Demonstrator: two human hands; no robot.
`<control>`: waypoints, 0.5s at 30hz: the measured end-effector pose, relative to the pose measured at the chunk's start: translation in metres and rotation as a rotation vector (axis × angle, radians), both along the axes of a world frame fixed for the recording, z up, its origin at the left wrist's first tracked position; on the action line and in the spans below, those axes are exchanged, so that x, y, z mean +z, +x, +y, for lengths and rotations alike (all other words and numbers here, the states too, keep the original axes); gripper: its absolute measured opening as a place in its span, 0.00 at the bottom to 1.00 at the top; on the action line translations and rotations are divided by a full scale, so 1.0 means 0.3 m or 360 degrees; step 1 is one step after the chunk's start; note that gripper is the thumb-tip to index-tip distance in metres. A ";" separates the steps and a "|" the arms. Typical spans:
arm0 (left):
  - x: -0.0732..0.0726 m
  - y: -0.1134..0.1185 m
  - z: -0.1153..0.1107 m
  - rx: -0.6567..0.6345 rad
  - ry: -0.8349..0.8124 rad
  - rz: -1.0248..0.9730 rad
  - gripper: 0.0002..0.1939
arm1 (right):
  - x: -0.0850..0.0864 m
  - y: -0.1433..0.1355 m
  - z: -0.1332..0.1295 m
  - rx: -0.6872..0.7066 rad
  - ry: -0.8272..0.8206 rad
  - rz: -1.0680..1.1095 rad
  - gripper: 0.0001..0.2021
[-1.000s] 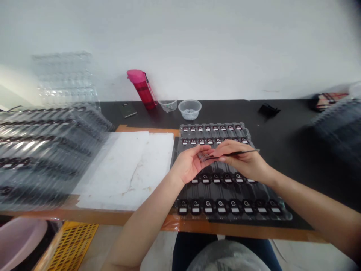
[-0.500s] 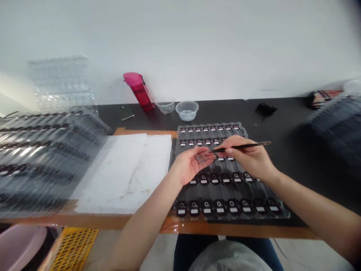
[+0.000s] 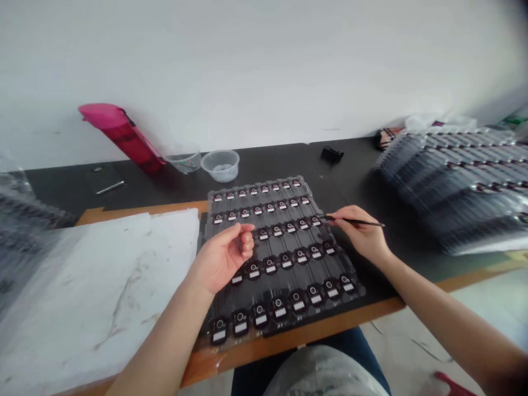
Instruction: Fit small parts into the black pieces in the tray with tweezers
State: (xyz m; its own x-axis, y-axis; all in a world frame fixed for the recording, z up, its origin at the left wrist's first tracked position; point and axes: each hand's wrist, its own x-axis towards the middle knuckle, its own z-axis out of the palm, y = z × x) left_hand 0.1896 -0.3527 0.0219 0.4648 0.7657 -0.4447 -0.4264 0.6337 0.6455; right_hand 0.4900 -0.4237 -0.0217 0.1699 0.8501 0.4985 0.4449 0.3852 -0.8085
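While my right hand (image 3: 363, 234) pinches tweezers (image 3: 358, 222) and left hand (image 3: 223, 256) half-curls, the tabletop's (image 3: 291, 159) back-edge tub (image 3: 210, 170) holds pale bits (image 3: 223, 168).

At the far left of the black tabletop (image 3: 358, 165) I have a translucent red bottle with a pink lid (image 3: 132, 144), tilted in my view, near the plain white wall (image 3: 264, 71). Left of it and nearer me lies a thin silvery metal rod (image 3: 110, 187). White paper sheets (image 3: 78, 280) with brownish streaks cover my near left. Far right, I see a small black object (image 3: 332, 154), too blurred to name, then a checked, patterned item (image 3: 389, 137). On the pale floor (image 3: 424, 324), near right, a thin cord (image 3: 431, 351) curves beside a partly visible red thing (image 3: 451, 383).
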 end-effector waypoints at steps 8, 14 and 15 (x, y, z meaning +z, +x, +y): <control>-0.006 -0.003 -0.002 -0.0093 0.0127 0.0178 0.10 | 0.005 -0.006 -0.004 -0.0049 0.0019 -0.0112 0.07; 0.001 0.012 -0.019 -0.0229 0.0386 0.0476 0.11 | 0.002 -0.006 -0.006 -0.0067 0.0018 -0.0144 0.06; 0.006 0.020 -0.023 -0.0281 0.0441 0.0539 0.12 | 0.001 -0.006 -0.005 -0.0071 0.0019 -0.0149 0.06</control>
